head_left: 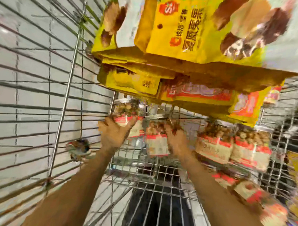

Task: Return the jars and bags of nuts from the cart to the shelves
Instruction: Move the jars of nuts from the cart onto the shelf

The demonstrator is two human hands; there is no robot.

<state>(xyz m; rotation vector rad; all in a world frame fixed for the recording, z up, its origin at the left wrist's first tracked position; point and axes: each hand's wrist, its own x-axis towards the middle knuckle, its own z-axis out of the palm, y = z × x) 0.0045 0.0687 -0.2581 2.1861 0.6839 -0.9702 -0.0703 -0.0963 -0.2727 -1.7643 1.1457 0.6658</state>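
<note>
Both hands are down in the wire cart (43, 91) going for jars. The left hand (115, 133) has its grip curled round the lower part of a clear nut jar (125, 110), right up against the cart's left wall. The right hand (176, 139) is at the second nut jar (156, 138) just beside it, but it's too blurry to tell whether that grip has closed.

Tip for the lift: I'd hold each jar round the body, not the lid, and bring it straight up so it doesn't catch the yellow nut bags (191, 29) lying over the row.

Top bag has big dark Chinese characters, looks like 夏威夷果 (macadamia), plus a red logo. Jar labels are red and white, text unreadable. More jars (213, 144) stand further right.
</note>
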